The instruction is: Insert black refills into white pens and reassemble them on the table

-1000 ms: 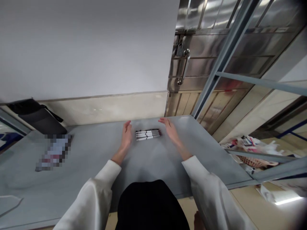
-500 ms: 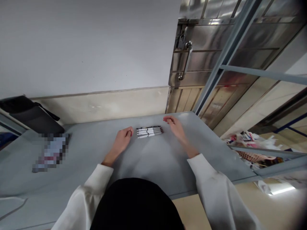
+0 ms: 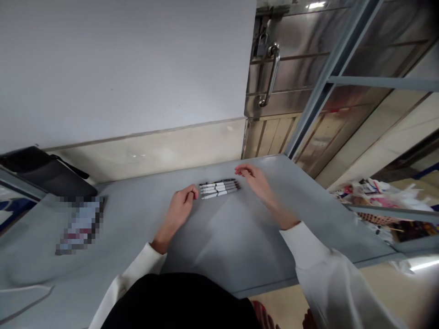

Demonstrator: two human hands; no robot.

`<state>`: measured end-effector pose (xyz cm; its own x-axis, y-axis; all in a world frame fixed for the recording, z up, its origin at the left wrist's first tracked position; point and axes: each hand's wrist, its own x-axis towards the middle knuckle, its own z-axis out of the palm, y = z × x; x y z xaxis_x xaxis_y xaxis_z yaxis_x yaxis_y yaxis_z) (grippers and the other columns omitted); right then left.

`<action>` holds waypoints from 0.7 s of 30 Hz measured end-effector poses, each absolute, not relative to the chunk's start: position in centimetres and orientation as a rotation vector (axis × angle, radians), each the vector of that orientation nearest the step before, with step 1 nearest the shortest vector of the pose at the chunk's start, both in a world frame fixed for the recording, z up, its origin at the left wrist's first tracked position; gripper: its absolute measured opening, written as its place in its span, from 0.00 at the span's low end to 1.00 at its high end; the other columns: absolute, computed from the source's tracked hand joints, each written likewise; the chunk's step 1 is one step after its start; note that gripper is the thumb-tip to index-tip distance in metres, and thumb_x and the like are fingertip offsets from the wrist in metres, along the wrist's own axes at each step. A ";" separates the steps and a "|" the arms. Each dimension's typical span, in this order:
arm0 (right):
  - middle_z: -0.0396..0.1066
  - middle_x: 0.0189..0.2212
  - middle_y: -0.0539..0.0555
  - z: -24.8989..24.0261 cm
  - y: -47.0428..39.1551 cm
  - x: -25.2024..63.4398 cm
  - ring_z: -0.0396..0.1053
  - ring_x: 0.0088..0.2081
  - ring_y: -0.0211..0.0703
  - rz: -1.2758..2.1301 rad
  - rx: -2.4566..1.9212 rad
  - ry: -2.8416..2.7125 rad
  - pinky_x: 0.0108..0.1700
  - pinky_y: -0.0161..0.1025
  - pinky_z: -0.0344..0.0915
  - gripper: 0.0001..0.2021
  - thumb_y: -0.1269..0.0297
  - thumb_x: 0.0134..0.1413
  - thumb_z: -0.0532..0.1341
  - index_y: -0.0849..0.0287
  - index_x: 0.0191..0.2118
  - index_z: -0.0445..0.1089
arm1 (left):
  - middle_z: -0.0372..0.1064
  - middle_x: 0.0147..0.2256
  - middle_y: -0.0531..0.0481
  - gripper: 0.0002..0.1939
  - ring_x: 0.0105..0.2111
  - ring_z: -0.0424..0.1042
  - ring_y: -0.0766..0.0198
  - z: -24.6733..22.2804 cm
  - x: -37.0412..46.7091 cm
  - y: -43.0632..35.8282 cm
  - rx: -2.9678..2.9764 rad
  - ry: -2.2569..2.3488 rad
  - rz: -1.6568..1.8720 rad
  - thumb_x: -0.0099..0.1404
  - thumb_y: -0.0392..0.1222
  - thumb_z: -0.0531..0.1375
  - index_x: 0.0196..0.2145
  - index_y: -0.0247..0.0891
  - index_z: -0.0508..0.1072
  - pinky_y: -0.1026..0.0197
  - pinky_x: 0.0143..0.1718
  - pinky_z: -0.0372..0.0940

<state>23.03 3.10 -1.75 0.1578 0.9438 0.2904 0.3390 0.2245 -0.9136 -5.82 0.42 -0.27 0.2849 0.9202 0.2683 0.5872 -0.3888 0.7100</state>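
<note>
Several pens (image 3: 219, 188) are lying side by side on the grey table (image 3: 212, 246) in the head view, their white barrels pointing left and their darker ends pointing right, with one dark pen lying along the far side of the row. The person's left hand (image 3: 181, 204) is resting just beside the left ends, its fingers curling inward and its thumb pressing close against them; whether anything small is sitting inside that curl, one cannot tell. The right hand (image 3: 256, 179) is hovering or resting near the right ends, its fingers bending loosely and its thumb leaving only a narrow gap, with nothing showing between them. White sleeves (image 3: 320, 256) are covering both forearms. Well to the left, a black case (image 3: 51, 173) is leaning near the pale wall (image 3: 137, 68), and a pixelated item (image 3: 80, 226) is lying in front of it. Beyond the table's right end, a metal door (image 3: 305, 41) is standing behind a grey post (image 3: 317, 103), and plastic bags (image 3: 384, 194) are heaping up lower down.
</note>
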 end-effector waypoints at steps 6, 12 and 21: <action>0.81 0.38 0.53 -2.1 3.2 23.4 0.79 0.45 0.52 0.656 -1.343 -1.410 0.54 0.52 0.71 0.11 0.67 0.64 0.55 0.49 0.39 0.76 | 0.57 0.22 0.57 0.12 0.23 0.57 0.64 -0.4 -5.6 0.0 2.057 1.328 0.929 0.67 0.35 0.48 0.28 0.41 0.66 0.62 0.29 0.51; 0.81 0.37 0.53 -2.5 3.4 23.8 0.79 0.45 0.52 0.629 -1.339 -1.380 0.54 0.53 0.72 0.11 0.67 0.65 0.55 0.47 0.38 0.74 | 0.59 0.23 0.56 0.13 0.24 0.59 0.64 -0.6 -4.9 -0.4 2.098 1.262 0.857 0.68 0.35 0.49 0.28 0.41 0.68 0.62 0.29 0.52; 0.81 0.36 0.52 -2.4 3.3 23.6 0.79 0.44 0.50 0.643 -1.329 -1.391 0.54 0.50 0.71 0.10 0.66 0.63 0.55 0.50 0.38 0.75 | 0.64 0.24 0.56 0.13 0.26 0.64 0.63 -0.5 -4.9 -0.3 2.081 1.255 0.872 0.69 0.35 0.49 0.32 0.41 0.72 0.62 0.32 0.57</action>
